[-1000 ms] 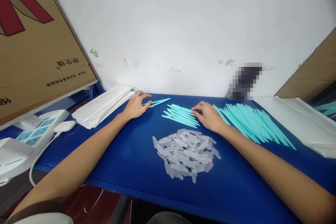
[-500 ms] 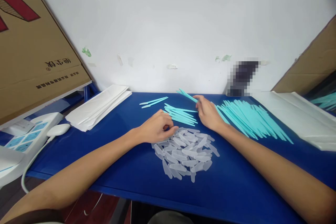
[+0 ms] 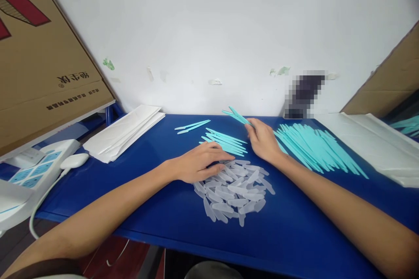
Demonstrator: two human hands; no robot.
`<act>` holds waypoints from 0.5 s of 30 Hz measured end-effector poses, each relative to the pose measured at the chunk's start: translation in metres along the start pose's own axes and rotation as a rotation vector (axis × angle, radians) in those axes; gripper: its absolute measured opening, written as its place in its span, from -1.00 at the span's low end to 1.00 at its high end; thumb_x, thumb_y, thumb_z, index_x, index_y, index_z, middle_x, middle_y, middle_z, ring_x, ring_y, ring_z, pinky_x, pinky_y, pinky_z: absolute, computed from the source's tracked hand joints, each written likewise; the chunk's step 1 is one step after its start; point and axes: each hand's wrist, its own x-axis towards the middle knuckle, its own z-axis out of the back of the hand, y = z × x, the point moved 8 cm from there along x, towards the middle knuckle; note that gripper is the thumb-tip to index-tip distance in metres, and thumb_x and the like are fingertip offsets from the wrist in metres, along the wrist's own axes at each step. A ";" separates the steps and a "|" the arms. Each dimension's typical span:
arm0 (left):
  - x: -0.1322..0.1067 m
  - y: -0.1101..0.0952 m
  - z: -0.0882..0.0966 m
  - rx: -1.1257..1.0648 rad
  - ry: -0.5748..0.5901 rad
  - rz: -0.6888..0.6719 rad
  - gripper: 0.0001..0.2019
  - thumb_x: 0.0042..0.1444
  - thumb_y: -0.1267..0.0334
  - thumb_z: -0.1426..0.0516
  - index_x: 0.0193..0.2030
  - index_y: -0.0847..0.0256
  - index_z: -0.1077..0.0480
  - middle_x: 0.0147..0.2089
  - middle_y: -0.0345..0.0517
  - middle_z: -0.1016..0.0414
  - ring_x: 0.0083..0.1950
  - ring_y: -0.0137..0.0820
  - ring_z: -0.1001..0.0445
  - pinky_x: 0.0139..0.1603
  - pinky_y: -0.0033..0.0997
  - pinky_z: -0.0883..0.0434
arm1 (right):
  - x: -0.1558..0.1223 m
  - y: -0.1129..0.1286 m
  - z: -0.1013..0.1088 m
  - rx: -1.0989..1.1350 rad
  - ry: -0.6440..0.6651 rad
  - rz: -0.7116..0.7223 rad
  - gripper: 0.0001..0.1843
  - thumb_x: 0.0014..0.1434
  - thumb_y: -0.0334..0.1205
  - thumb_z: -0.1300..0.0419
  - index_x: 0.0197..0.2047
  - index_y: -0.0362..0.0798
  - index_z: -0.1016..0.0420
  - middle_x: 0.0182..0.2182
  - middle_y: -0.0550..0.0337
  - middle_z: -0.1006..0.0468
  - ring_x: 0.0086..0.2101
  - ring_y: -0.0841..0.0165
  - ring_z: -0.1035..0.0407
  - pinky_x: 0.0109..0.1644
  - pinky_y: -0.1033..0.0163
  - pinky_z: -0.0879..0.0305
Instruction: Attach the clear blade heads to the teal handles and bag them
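My right hand (image 3: 263, 139) is closed around a few teal eyebrow razors (image 3: 238, 115), whose ends fan out to the upper left. My left hand (image 3: 203, 161) lies at the upper left edge of a pile of translucent caps (image 3: 234, 192), thumb and fingers stretched out and apart, fingertips touching the pile. Just behind the left fingers is a small row of teal razors (image 3: 227, 142), partly covered by that hand. Farther back, two razors with pale caps on their ends (image 3: 193, 127) lie side by side. A large heap of teal razors (image 3: 321, 148) spreads beyond my right wrist.
Folded white bags (image 3: 124, 133) lie at the back left of the blue table (image 3: 262, 244). A power strip (image 3: 42, 165) with a white plug and cable is at the left edge. Cardboard boxes (image 3: 42, 61) stand at both sides. A white plastic sheet (image 3: 363, 144) lies at right.
My left hand has uncurled, its fingers reaching right over the caps. My right hand has shifted slightly right, and the razors in it now spread wider apart.
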 end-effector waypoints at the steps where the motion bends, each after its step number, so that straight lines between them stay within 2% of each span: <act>1: 0.000 0.001 0.001 0.012 -0.003 0.010 -0.56 0.45 0.15 0.09 0.35 0.24 -0.29 0.26 0.07 -0.44 0.24 -0.17 -0.33 0.26 -0.14 -0.21 | 0.000 0.000 0.000 0.004 0.016 -0.012 -0.64 0.40 -0.16 0.10 -0.01 -0.06 -0.48 -0.34 0.07 -0.55 -0.30 0.19 -0.45 -0.16 0.17 -0.23; 3: -0.001 0.005 0.004 0.037 -0.011 0.028 -0.58 0.45 0.16 0.09 0.32 0.24 -0.32 0.23 0.06 -0.47 0.23 -0.18 -0.35 0.24 -0.17 -0.23 | -0.001 0.000 0.001 -0.005 0.025 -0.026 -0.61 0.41 -0.17 0.12 0.07 -0.06 -0.46 -0.41 0.11 -0.54 -0.37 0.20 -0.44 -0.21 0.18 -0.20; 8: -0.003 0.018 0.011 0.086 -0.070 0.044 -0.68 0.42 0.25 0.02 0.13 0.20 -0.49 0.07 -0.01 -0.59 0.12 -0.24 -0.46 0.14 -0.21 -0.29 | -0.002 0.005 0.005 -0.058 -0.001 -0.020 -0.55 0.40 -0.19 0.15 0.20 -0.08 -0.39 -0.42 0.09 -0.53 -0.40 0.17 -0.42 -0.27 0.19 -0.15; 15: -0.006 0.034 0.014 0.045 -0.163 0.081 -0.78 0.34 0.31 -0.09 -0.02 0.17 -0.56 -0.05 -0.08 -0.65 -0.03 -0.32 -0.51 0.04 -0.27 -0.41 | -0.003 0.007 0.002 -0.108 0.044 -0.052 -0.59 0.41 -0.06 0.12 0.13 -0.06 -0.37 -0.50 0.15 -0.48 -0.47 0.17 -0.38 -0.35 0.21 -0.07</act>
